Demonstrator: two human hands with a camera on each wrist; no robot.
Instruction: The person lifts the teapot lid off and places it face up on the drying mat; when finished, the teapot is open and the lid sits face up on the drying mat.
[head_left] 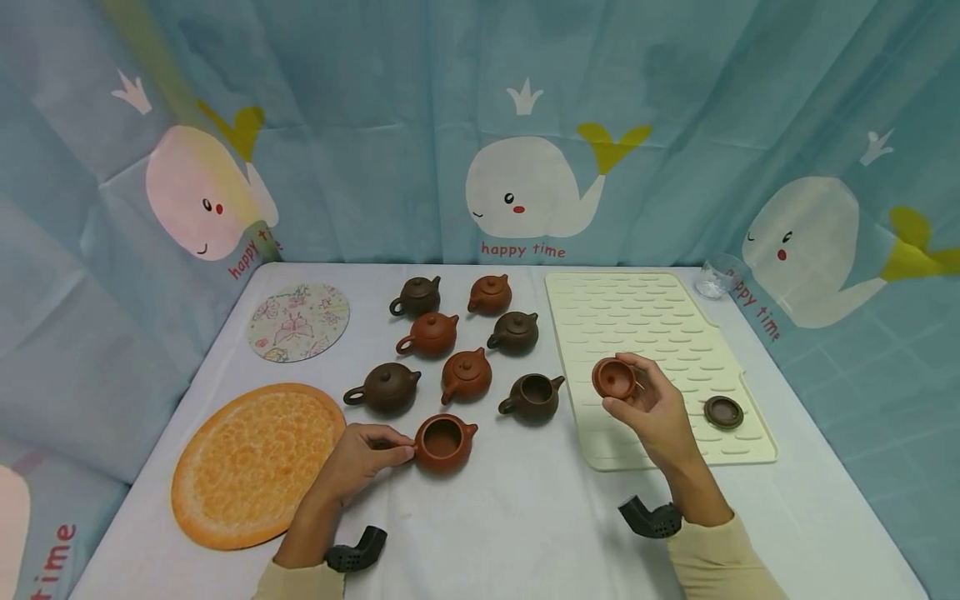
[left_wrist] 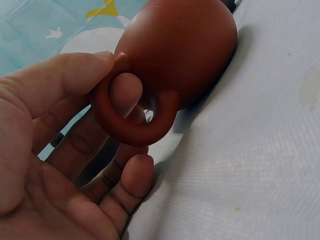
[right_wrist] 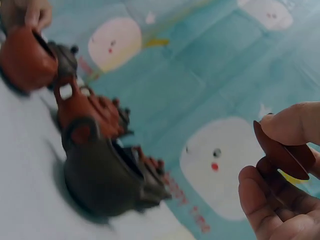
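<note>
At the front of the group, my left hand (head_left: 358, 463) pinches the loop handle (left_wrist: 131, 133) of a reddish-brown clay teapot (head_left: 447, 461) between thumb and fingers. That teapot is lidless, so its hollow inside shows, and it appears to stand on the cloth. Over the cream mat (head_left: 600, 446), my right hand (head_left: 663, 417) holds a matching reddish-brown teapot lid (head_left: 615, 379) by its edge, its underside towards the head camera. The same lid (right_wrist: 286, 156) is seen edge-on in the right wrist view. A dark brown lidless teapot (head_left: 531, 410) stands between the hands.
Several lidded teapots, red (head_left: 467, 377) and dark brown (head_left: 386, 389), stand behind. On the mat lies a dark lid (head_left: 723, 412). A clear glass bowl (head_left: 716, 277) is at the back right corner. A bread-patterned round mat (head_left: 255, 467) and a floral disc (head_left: 300, 323) lie left.
</note>
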